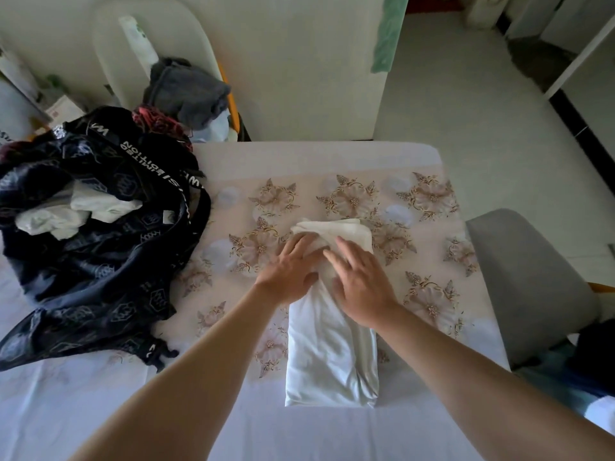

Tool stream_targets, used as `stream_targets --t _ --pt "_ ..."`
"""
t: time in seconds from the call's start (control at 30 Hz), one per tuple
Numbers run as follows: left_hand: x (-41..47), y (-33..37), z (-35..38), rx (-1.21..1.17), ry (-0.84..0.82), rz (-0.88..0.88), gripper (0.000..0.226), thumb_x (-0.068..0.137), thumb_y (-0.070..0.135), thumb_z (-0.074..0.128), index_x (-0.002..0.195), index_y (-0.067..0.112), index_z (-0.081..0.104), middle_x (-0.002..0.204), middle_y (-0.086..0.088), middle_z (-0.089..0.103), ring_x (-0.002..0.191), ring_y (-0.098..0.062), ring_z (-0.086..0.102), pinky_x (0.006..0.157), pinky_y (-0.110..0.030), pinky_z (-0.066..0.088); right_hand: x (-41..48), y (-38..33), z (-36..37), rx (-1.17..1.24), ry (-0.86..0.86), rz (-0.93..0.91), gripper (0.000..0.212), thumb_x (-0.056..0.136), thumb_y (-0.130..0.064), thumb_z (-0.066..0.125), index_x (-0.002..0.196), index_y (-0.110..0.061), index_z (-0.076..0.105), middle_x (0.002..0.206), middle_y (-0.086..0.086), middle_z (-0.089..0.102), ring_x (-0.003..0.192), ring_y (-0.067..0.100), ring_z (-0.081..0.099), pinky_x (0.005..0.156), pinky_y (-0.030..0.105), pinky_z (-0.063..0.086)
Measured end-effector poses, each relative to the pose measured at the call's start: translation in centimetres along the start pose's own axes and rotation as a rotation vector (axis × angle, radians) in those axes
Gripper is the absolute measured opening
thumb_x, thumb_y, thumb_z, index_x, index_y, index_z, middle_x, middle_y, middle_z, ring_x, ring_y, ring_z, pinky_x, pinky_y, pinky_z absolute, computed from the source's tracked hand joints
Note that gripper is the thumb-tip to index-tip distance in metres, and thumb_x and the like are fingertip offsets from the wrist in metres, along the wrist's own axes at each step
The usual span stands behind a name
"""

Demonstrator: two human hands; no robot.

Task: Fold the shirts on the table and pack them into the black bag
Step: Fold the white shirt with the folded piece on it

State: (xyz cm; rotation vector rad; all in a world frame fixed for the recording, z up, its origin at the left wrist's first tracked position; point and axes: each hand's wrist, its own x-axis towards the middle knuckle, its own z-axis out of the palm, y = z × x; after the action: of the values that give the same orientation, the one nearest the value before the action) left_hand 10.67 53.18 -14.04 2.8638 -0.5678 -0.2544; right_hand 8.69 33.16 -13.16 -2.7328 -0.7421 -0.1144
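Okay, tabletop is filling most of the view, wearing a pale cloth with brown-gold flower prints and a plain white band along the 6 o'clock edge. Room: pale floor is showing at 1 o'clock and a cream wall panel is standing at 12 o'clock.

Counts: one white shirt, one black bag, one grey chair, two hands.

The shirt is lying at the centre of the tabletop, folded into a long narrow strip running from 12 to 6 o'clock, with its far end bunching up in loose folds.

Left hand and right hand are both pressing down on the far half of the strip, side by side. Each grip is slack, fingers straight and spread, clasping nothing.

The bag is slumping at 9 o'clock on the tabletop, mouth gaping, white lettering on its strap, with white cloth sitting inside; cannot tell how many pieces.

The chair is standing at 3 o'clock, just beside the tabletop edge.

At 11 o'clock, behind the bag, a grey garment is sitting on top of a red-and-black garment.
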Motion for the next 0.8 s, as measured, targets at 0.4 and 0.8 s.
stream_targets --t 0.4,0.8 --pt "1.0 -1.8 -0.9 -0.001 -0.180 -0.307 0.065 0.103 0.043 0.033 0.158 0.024 0.005 0.165 0.001 -0.009 0.151 -0.024 -0.005 0.120 -0.047 0.002 1.2 2.4 -0.4 -0.157 -0.538 0.190 0.084 0.096 -0.063 0.041 0.158 -0.030 -0.005 0.165 0.010 -0.015 0.152 0.028 -0.015 0.122 0.055 -0.001" --pt "-14.0 4.4 2.6 -0.052 0.058 0.183 0.050 0.080 0.045 0.057 0.121 0.016 0.055 0.129 -0.004 0.053 0.121 -0.027 0.051 0.099 -0.038 0.044 -11.8 -5.9 0.8 -0.150 -0.339 -0.081 0.074 0.098 -0.053 0.035 0.154 -0.005 0.031 0.162 0.014 0.023 0.151 0.027 0.020 0.119 0.041 0.020"
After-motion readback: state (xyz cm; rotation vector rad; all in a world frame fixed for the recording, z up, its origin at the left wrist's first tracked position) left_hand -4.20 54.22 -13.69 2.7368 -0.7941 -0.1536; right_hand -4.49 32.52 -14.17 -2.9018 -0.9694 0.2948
